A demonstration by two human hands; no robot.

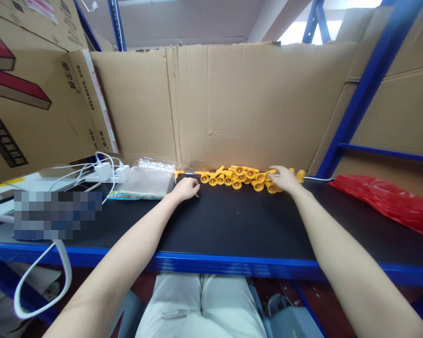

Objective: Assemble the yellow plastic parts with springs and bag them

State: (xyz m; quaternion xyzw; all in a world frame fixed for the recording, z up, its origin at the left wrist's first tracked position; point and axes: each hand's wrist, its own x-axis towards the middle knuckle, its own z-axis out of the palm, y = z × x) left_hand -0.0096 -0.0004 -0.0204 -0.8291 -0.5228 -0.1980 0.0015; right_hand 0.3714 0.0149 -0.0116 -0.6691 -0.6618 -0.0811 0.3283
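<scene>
Several small yellow plastic parts (232, 177) lie in a heap at the back of the black work surface (232, 220), against a cardboard wall (232, 103). My right hand (284, 179) rests on the right end of the heap, its fingers curled over a yellow part. Left of the heap, my left hand (186, 188) lies on the black surface as a loose fist, with a small metal ring or spring (197, 194) showing at its fingertips.
A clear plastic bag (144, 180) lies left of my left hand. White chargers and cables (104, 171) sit further left. A red plastic bag (387, 202) lies at the right. Blue shelf posts (359, 98) and cardboard boxes (24, 94) flank the bench.
</scene>
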